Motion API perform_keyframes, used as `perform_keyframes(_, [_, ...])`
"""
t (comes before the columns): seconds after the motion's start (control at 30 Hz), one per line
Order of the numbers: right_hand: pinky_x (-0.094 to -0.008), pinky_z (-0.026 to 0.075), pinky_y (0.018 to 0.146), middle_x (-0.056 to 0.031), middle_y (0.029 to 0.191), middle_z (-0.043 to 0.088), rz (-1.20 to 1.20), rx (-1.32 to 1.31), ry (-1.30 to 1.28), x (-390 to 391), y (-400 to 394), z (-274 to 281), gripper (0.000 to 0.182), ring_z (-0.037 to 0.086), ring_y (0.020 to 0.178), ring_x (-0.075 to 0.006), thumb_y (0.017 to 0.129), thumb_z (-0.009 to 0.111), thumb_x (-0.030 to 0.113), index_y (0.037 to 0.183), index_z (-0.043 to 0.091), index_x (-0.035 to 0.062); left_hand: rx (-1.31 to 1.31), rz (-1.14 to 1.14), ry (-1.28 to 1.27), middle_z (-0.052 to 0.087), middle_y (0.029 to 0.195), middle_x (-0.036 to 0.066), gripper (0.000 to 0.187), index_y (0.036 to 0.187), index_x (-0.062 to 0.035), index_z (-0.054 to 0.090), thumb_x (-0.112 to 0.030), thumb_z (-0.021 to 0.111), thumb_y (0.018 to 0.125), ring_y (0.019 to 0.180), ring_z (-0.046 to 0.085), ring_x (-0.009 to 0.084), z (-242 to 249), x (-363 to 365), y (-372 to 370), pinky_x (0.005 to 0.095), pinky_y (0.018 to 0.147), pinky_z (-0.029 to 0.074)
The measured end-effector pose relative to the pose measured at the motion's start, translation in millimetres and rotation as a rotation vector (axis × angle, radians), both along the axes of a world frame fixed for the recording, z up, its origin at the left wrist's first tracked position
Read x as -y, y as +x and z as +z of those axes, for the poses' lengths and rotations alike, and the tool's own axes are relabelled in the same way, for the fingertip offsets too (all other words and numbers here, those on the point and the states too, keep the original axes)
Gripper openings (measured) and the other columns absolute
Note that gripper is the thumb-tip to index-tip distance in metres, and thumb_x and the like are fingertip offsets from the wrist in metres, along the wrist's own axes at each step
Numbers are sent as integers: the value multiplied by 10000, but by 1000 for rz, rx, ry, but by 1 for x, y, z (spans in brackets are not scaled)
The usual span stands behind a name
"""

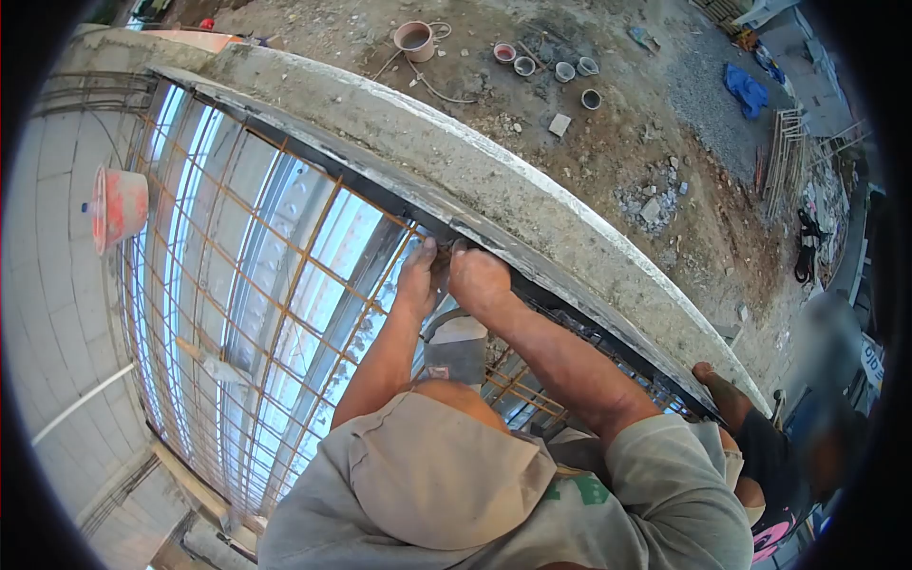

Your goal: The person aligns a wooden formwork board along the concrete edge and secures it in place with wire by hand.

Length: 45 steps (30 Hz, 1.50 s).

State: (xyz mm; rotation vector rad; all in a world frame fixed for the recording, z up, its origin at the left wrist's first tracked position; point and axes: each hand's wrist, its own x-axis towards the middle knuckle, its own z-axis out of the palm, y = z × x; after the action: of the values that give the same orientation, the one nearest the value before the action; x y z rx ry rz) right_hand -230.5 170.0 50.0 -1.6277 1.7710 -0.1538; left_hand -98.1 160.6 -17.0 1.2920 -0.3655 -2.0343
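My left hand is closed, its thumb pointing up, at the dark edge strip along the concrete ledge. Close beside it, my right hand is curled into a fist against the same strip. Whatever is between the fingers is hidden, and I cannot tell what it is. Rusty steel rebar mesh runs up to the strip right by my left hand. Just below both hands, a grey shoe shows between my forearms.
The curved concrete ledge borders a drop to dirt ground with several buckets. A red-stained bucket stands left of the mesh. A trowel-like tool lies on the mesh. At right, another person's arm reaches the ledge.
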Motion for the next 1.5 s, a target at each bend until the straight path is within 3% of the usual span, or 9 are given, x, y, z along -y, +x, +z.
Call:
perform_keyframes(0.23, [-485, 521, 698, -260, 754, 638, -140, 206, -41, -2, 14, 6, 192, 644, 735, -409, 817, 517, 150, 819, 609, -19, -152, 68, 17, 636, 996, 46, 333, 1107, -54, 571, -343, 516, 952, 907, 608, 165, -9, -7, 2, 311, 810, 499])
perform_keyframes(0.43, [-491, 511, 738, -270, 800, 638, -245, 288, 16, 8, 33, -3, 239, 635, 772, -419, 810, 514, 183, 806, 623, -29, 262, -43, -182, 620, 970, 46, 258, 1115, -60, 567, -258, 514, 959, 864, 595, 130, 11, -15, 7, 274, 787, 486])
perform_keyframes(0.53, [-487, 512, 741, -269, 819, 643, -256, 259, 47, 13, 41, -1, 256, 638, 781, -415, 805, 511, 192, 820, 638, -30, 731, -349, -495, 604, 934, 55, 198, 1045, -45, 578, -189, 482, 950, 836, 587, 161, 13, -24, 14, 307, 786, 487])
perform_keyframes(0.63, [-461, 535, 747, -254, 813, 660, -295, 260, 105, 19, 42, 9, 230, 665, 804, -379, 764, 551, 147, 820, 673, -40, 623, -333, -457, 601, 925, 55, 193, 1033, -45, 575, -190, 480, 949, 829, 584, 164, 4, -15, 10, 312, 784, 488])
perform_keyframes(0.77, [-501, 501, 789, -270, 844, 653, -414, 378, 140, 26, 46, 8, 310, 644, 847, -414, 860, 508, 228, 821, 669, -34, 429, -283, -353, 594, 906, 54, 184, 1009, -45, 570, -191, 477, 947, 816, 579, 171, 0, -13, 6, 321, 779, 490])
perform_keyframes(1.03, [-523, 463, 804, -262, 848, 640, -148, 499, 109, 0, 22, 21, 299, 615, 870, -434, 893, 502, 276, 949, 566, -11, 78, -98, -51, 579, 869, 53, 173, 960, -45, 558, -192, 469, 943, 790, 569, 184, -6, -16, 9, 338, 769, 493])
perform_keyframes(1.23, [-519, 459, 798, -248, 849, 645, -172, 522, 87, -23, 0, 35, 264, 614, 856, -436, 897, 501, 263, 1017, 537, 30, -143, 54, 167, 568, 841, 52, 172, 924, -44, 550, -193, 464, 939, 771, 562, 194, -10, 20, -8, 352, 762, 495])
perform_keyframes(1.3, [-520, 464, 791, -250, 839, 644, -143, 498, 69, -29, -12, 41, 263, 617, 853, -432, 895, 506, 260, 1011, 540, 26, -3, 119, 249, 526, 771, 58, 186, 844, -57, 510, -212, 454, 931, 715, 532, 208, -6, 20, -15, 381, 734, 503])
perform_keyframes(1.5, [-500, 487, 768, -247, 817, 646, -65, 409, 72, -44, -41, 47, 261, 635, 847, -406, 863, 528, 218, 983, 560, -13, 202, 18, 181, 578, 879, 58, 150, 961, -87, 566, -202, 478, 924, 850, 562, 238, 12, 26, -13, 409, 820, 475])
